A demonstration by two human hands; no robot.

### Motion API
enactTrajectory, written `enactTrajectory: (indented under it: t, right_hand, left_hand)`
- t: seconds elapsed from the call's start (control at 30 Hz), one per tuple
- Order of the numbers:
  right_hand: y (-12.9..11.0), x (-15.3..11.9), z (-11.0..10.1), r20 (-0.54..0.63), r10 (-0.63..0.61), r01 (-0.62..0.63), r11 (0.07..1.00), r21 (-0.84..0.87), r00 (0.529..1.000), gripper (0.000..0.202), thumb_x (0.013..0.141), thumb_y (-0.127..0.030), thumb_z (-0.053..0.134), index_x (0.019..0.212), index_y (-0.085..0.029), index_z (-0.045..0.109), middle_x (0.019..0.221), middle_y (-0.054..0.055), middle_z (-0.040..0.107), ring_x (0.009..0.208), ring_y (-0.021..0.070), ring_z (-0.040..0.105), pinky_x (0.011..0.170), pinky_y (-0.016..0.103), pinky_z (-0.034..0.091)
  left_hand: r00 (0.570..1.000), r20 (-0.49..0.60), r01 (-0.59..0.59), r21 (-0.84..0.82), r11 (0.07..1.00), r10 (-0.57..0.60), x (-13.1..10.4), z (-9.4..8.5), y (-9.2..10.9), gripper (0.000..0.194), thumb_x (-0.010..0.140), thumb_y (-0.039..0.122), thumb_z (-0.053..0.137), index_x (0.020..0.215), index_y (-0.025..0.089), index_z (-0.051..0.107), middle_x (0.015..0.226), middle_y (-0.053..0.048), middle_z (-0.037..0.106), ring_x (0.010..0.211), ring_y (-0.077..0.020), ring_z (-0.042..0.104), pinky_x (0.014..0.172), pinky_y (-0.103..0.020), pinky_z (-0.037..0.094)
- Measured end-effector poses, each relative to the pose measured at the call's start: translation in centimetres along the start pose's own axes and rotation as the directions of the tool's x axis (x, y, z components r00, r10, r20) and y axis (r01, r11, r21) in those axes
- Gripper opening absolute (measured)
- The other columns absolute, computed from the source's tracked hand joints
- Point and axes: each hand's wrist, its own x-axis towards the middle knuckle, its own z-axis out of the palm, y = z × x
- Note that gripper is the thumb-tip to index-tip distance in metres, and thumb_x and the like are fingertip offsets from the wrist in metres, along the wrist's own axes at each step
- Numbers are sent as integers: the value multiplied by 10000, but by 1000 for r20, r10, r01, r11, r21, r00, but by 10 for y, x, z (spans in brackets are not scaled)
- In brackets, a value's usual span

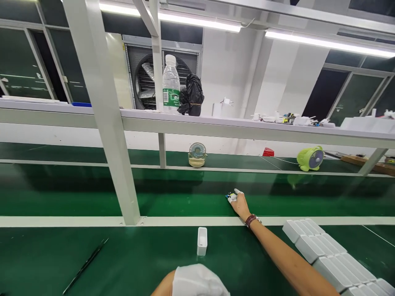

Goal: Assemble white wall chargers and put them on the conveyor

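Note:
My right hand (238, 202), white covers on its fingertips, reaches out over the far green belt (185, 201). Its fingers are closed on a small electronic part (228, 196) with blue, black and yellowish bits; its exact kind is too small to make out. A watch with a brown strap sits on that wrist. Nearer to me, a small white plastic case (202, 242) lies on the green work surface (148, 255), its hollow side showing. Black tweezers (85, 266) rest to the left. At the bottom edge, white cloth and some bare skin show, but my left hand is out of view.
Rows of white plastic cases (333, 255) fill the lower right. A white post (108, 107) and shelf (228, 125) stand ahead, with a plastic bottle (171, 84) and a black bag (193, 95) on top. Beyond are a small fan (197, 155) and a green fan (310, 158).

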Motion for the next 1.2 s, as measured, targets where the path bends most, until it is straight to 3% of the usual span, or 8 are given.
enactTrajectory:
  t: [0.27,0.57,0.67,0.8,0.97,1.03,1.13,1.2]
  right_hand:
    - [-18,-81,-34,306,-286,193,935,298,908,657,910,-360,639,1492,-227,365,1143,80,670,730,161,667,621,317,606]
    - [-15,-172,-96,467,-533,415,845,337,705,693,853,-290,711,1490,-291,439,1495,115,485,1327,293,527,1098,481,471]
    - [-9,-174,-97,453,-496,400,867,296,741,742,808,-355,771,1474,-259,459,1522,129,464,1417,317,433,1186,539,347]
    - [-3,-180,-90,414,-430,331,897,291,802,757,824,-360,743,1490,-211,414,1440,147,547,1331,295,531,1122,519,438]
    - [-4,-189,-83,367,-428,336,896,289,826,778,833,-321,710,1521,-201,368,1400,135,587,1302,301,545,1103,515,447]
    - [-4,-191,-82,353,-428,338,896,288,832,747,846,-332,694,1513,-191,388,1385,139,597,1279,303,562,1082,502,467]
    - [-2,-191,-81,328,-435,349,891,289,839,686,848,-333,687,1476,-190,451,1371,139,604,1273,309,567,1075,491,476]
    - [-1,-192,-80,309,-446,364,885,290,840,665,846,-328,688,1461,-193,473,1350,137,617,1259,310,578,1059,482,493]
  left_hand:
    - [996,55,77,-129,989,-70,16,-9,-23,361,808,380,756,974,59,765,941,-186,746,851,-246,736,770,-342,552]
    - [993,93,88,-95,992,-79,10,9,-2,357,861,380,718,1026,63,730,993,-202,727,939,-303,746,804,-401,574]
    - [997,28,72,-43,996,-71,8,15,0,390,840,401,751,1029,61,720,1003,-198,719,942,-295,745,802,-384,582]
    - [994,-57,97,31,995,-95,9,25,0,435,793,462,792,1008,92,710,978,-162,717,897,-268,749,749,-362,595]
    - [976,-213,52,391,919,35,0,34,20,410,754,481,798,909,108,726,804,-93,726,611,-168,686,559,-277,532]
    - [855,-424,-46,512,858,298,-4,31,32,398,809,517,713,835,121,706,688,-53,693,506,-123,594,507,-256,474]
    - [421,-634,-1,715,699,649,-3,22,39,387,813,487,685,1030,165,692,915,-68,720,684,-156,642,675,-308,538]
    - [289,-655,150,752,642,698,4,15,34,587,746,416,745,1276,202,611,1210,-100,673,914,-214,677,848,-370,552]
